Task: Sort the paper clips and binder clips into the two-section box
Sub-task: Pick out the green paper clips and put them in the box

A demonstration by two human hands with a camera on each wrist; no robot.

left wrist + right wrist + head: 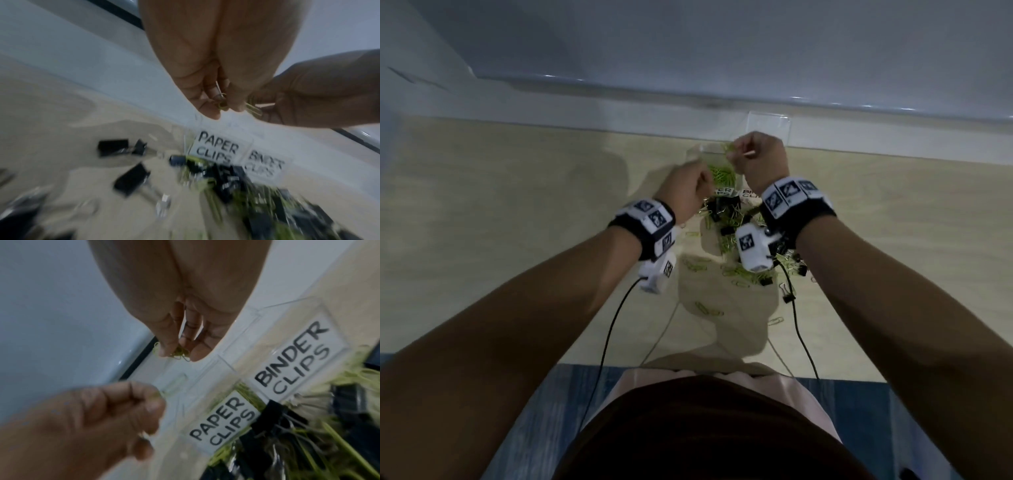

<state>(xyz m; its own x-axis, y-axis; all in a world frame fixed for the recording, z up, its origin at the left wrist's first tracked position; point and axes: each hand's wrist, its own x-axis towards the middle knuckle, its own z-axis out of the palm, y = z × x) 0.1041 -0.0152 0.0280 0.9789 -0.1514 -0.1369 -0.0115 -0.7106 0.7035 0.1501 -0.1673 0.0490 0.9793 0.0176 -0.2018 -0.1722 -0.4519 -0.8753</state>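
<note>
The clear two-section box [697, 152] stands at the back of the table, its front labelled PAPER CLIPS [222, 421] and BINDER CLIPS [292, 360]. Green paper clips [720, 173] lie in the left section. My right hand [180, 354] is held above the box and pinches a small bunch of green paper clips [177, 352]. My left hand [225, 108] hovers just left of it, over the box's front, pinching a green paper clip [223, 102]. A mixed pile of black binder clips [722, 212] and green paper clips [746, 274] lies in front of the box.
Loose paper clips [709, 310] are scattered toward the table's front edge [619, 363]. Camera cables [613, 325] trail from both wrists across the table. A clear plastic piece [768, 120] leans at the wall behind the box. Bare tabletop spreads left and right.
</note>
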